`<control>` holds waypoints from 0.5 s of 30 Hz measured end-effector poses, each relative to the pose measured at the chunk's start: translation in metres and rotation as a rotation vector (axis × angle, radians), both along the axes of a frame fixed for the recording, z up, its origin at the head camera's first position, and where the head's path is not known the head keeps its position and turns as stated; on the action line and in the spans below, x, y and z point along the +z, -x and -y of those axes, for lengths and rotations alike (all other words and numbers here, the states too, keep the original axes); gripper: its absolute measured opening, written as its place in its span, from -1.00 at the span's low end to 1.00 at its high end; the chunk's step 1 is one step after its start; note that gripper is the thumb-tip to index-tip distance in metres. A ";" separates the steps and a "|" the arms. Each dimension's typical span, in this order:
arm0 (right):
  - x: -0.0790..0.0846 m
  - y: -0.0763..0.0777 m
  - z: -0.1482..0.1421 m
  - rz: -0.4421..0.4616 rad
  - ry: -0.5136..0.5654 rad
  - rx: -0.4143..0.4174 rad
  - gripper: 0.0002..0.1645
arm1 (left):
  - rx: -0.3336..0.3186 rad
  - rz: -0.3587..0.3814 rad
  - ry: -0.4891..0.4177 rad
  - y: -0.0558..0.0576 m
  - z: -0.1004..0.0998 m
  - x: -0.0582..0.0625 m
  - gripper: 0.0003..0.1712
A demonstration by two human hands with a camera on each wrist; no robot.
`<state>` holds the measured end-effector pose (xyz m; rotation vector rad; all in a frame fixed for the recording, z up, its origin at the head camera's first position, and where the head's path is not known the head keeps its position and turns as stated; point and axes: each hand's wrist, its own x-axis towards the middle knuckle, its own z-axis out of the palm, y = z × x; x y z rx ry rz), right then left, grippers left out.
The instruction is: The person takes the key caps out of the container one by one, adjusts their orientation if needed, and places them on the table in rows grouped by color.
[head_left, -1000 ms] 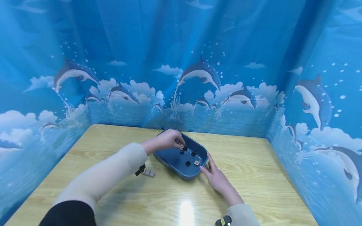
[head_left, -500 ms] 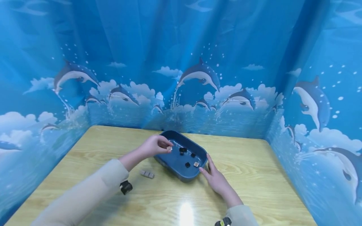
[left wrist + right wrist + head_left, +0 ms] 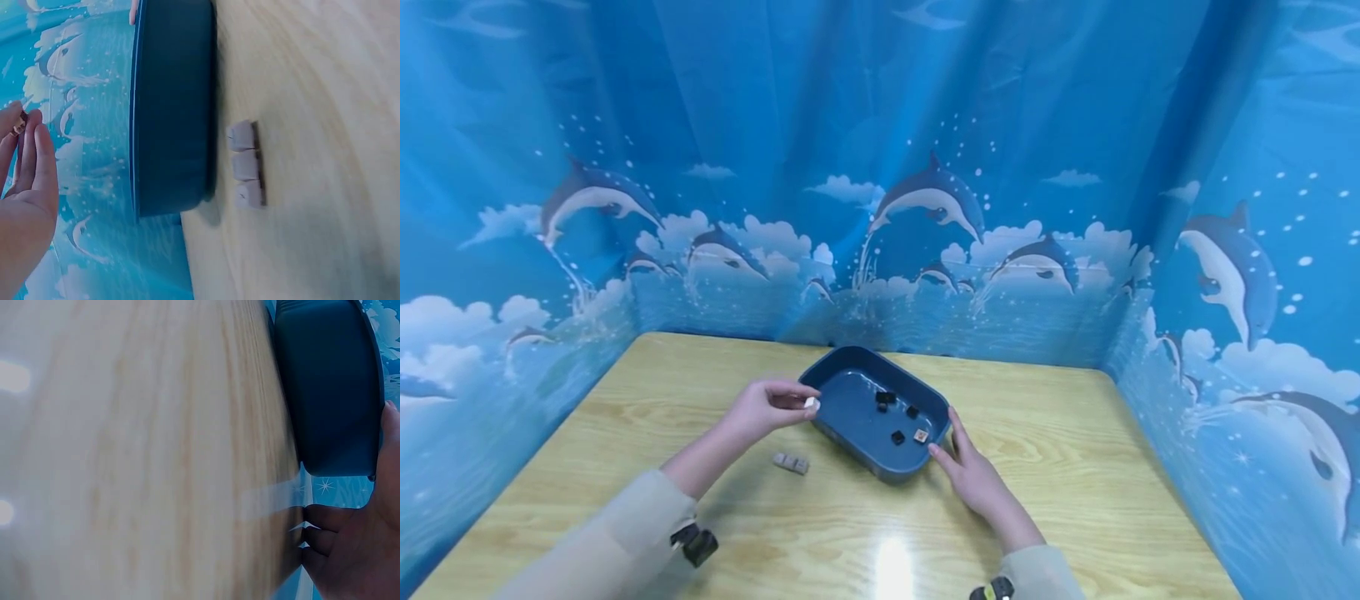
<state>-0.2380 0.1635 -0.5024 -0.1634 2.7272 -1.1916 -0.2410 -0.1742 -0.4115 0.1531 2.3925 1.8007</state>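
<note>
A small white keycap is pinched between the thumb and fingers of my left hand, just off the left end of a dark blue basin. In the left wrist view, the fingertips partly hide this keycap. Inside the basin, several black keycaps lie loose, along with one pale keycap with a reddish mark. My right hand touches the basin's near right corner, fingers fairly straight; the right wrist view has the thumb at the rim and other fingers below, apart from the wall.
Three greyish-white keycaps stand in a tight row on the wooden table, left of the basin and in front of the left hand. A blue dolphin-print curtain encloses the table's back and sides.
My left hand has come up out of the basin and moved left past its rim, carrying the pale keycap. The right hand stays at the basin's corner.
</note>
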 end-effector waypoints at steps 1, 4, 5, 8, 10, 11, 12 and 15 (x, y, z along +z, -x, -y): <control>0.000 0.000 0.001 0.001 0.000 0.001 -0.08 | 0.010 0.000 -0.001 -0.003 0.003 -0.001 -0.63; 0.000 0.000 0.001 -0.005 -0.009 0.004 -0.08 | 0.023 -0.012 0.023 -0.010 0.011 -0.006 -0.64; 0.000 0.000 0.001 -0.007 -0.012 0.004 -0.08 | 0.026 -0.017 0.036 -0.012 0.014 -0.008 -0.64; -0.002 0.001 0.001 -0.013 -0.019 0.004 -0.07 | 0.045 -0.012 0.077 -0.018 0.022 -0.016 -0.61; -0.003 0.001 0.000 -0.010 -0.017 0.005 -0.07 | 0.064 -0.005 0.092 -0.023 0.027 -0.022 -0.59; -0.003 0.001 0.000 -0.010 -0.018 0.007 -0.07 | 0.072 -0.001 0.096 -0.024 0.029 -0.026 -0.59; -0.003 0.001 0.000 -0.008 -0.019 0.007 -0.07 | 0.078 0.001 0.094 -0.026 0.031 -0.029 -0.59; -0.003 0.001 -0.001 -0.007 -0.019 0.007 -0.06 | 0.086 -0.009 0.101 -0.028 0.038 -0.040 -0.61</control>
